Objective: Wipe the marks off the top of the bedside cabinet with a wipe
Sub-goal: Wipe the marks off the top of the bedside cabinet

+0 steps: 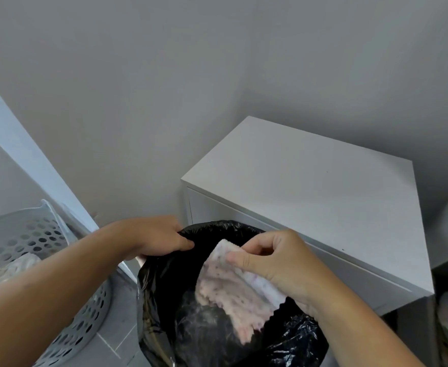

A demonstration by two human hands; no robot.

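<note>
I see my right hand [275,263] with fingers pinched closed on a crumpled white wipe stained pink with dark specks [233,290], which hangs over the open mouth of a black plastic bin bag [164,300]. My left hand [159,239] grips the bag's rim, fingers curled shut. Just behind stands the white rectangular bedside cabinet [310,192]; a perforated grey plastic laundry basket [40,250] sits left.

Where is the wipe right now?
In the head view, low and right of centre: the wipe hangs from the right hand over the black bin bag, whose rim the left hand grips.
</note>
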